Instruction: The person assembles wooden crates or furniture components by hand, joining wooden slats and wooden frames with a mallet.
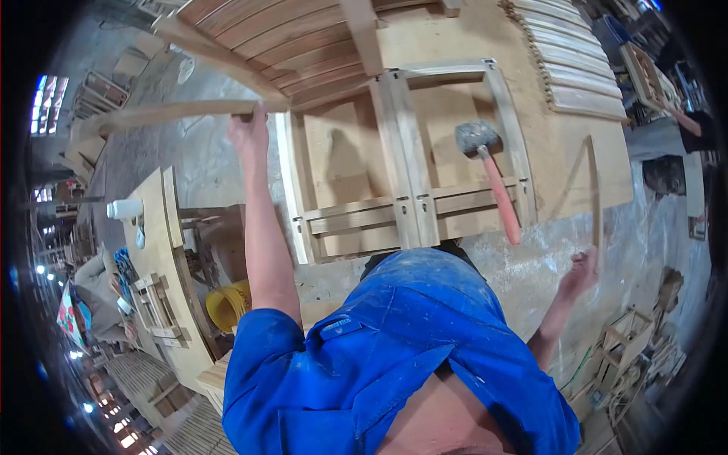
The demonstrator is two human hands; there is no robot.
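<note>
My left hand (249, 136) is closed around the end of a wooden rail (174, 112), which reaches out to the left. Low on the right, my right hand (580, 274) grips the lower end of a thin wooden strip (594, 189) that points away from me. Between the hands, two wooden frames (410, 163) with slots in their ends lie side by side on the work table (436, 38). A mallet (500, 193) with a dark head and red handle rests across the right frame, its handle end past the near edge.
A slatted wooden piece (307, 45) stands at the back left of the table, and a row of slats (569, 53) lies at the back right. A yellow bucket (227, 305) sits beside the left bench (178, 280). Another person (98, 296) is at far left; an arm (686, 121) shows at right.
</note>
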